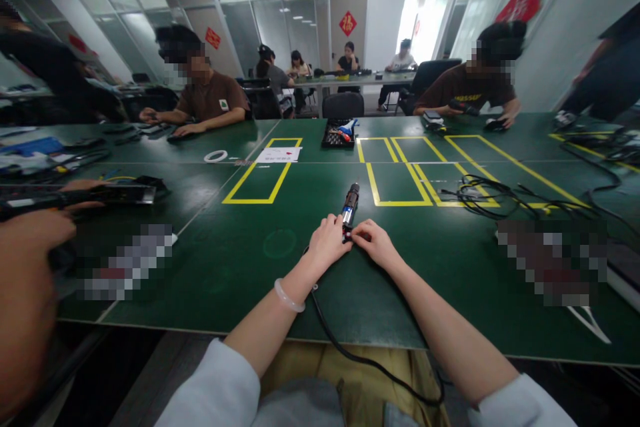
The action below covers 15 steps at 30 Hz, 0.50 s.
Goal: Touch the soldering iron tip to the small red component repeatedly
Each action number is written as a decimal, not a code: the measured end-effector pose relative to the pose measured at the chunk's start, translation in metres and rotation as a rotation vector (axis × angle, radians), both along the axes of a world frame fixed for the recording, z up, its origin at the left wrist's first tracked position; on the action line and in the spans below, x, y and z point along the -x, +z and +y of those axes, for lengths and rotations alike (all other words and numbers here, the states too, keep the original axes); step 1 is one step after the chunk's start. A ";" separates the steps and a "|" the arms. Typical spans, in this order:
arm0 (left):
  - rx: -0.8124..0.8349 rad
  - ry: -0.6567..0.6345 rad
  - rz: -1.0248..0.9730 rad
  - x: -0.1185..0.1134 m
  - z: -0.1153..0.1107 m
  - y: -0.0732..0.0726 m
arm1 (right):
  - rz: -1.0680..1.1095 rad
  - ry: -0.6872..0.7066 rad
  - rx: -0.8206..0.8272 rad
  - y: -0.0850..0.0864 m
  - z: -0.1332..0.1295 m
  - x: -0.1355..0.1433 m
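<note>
A slim power tool that looks like an electric screwdriver (351, 203) lies on the green table (320, 310), its narrow dark tip pointing away from me. Its silver and blue middle shows, and small red and dark parts are visible at the near end. My left hand (330, 239) is closed over that near end and wears a pale bangle (289, 295) at the wrist. From the right, my right hand (374, 244) pinches at the same end; what its fingertips hold is too small to make out. A black cable (333, 340) runs from beneath my left wrist over the table edge.
A black tray (339, 134) of tools stands ahead, beyond yellow tape outlines (249, 201). A white tape ring (215, 156) lies left of a paper sheet (279, 155). Loose black cables (480, 192) spread at right. A co-worker's arm (30, 247) reaches in at left; others sit opposite.
</note>
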State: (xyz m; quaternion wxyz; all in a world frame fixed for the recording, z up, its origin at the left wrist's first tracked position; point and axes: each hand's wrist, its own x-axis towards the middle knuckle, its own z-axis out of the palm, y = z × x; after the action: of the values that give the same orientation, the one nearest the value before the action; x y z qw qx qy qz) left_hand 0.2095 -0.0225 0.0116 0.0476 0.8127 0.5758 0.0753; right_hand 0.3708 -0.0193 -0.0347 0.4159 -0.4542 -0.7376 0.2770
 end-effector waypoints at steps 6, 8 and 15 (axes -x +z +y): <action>-0.075 0.034 0.010 -0.003 0.000 -0.007 | 0.032 -0.015 0.008 0.000 -0.002 -0.001; -0.086 0.052 0.006 -0.004 0.001 -0.009 | 0.068 -0.015 0.036 0.000 -0.003 -0.001; -0.111 0.051 0.045 0.017 -0.001 -0.009 | 0.104 0.017 0.101 -0.001 -0.003 -0.003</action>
State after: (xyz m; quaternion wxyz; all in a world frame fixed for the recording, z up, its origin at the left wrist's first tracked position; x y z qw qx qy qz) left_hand 0.1929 -0.0232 0.0028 -0.0126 0.8008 0.5920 0.0901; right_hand 0.3736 -0.0220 -0.0354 0.4279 -0.4534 -0.7037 0.3406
